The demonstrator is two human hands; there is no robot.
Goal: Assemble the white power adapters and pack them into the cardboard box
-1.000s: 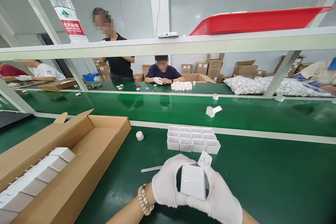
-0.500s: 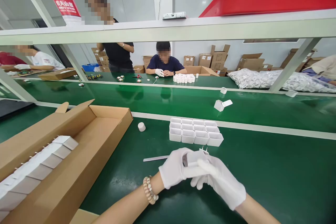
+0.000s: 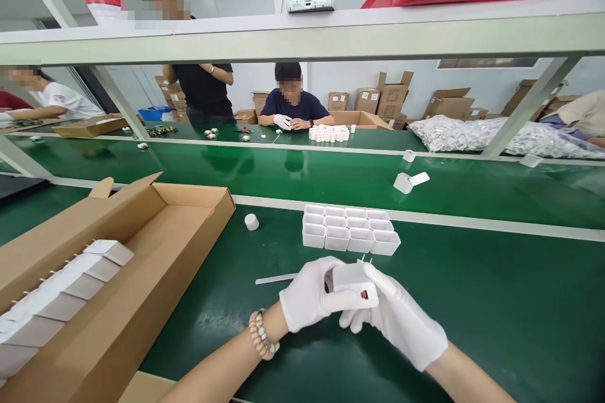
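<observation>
Both gloved hands hold a white plug-in charger point(image 3: 354, 283) over the green table. Its two metal prongs point away from me, and an orange-lined port shows on the face toward me. My left hand point(image 3: 312, 296) grips its left side, thumb along the lower edge. On the right side, my right hand point(image 3: 397, 312) has its thumb on top and its fingers curled below. Beyond the hands stands a block of white open-topped housings point(image 3: 338, 236) in rows. A thin white strip point(image 3: 275, 279) lies beside my left hand, partly hidden by it.
An open cardboard box point(image 3: 189, 252) on the left holds a row of white chargers point(image 3: 75, 286). A small white cap point(image 3: 251, 221) lies near it. On the belt behind point(image 3: 293, 173) rests a white housing point(image 3: 403, 183). A shelf beam point(image 3: 302, 41) crosses above; co-workers sit and stand opposite.
My right thumb has moved off the charger's near face, so the port now shows. Housings on the belt have shifted slightly right, and the view has tilted down a little.
</observation>
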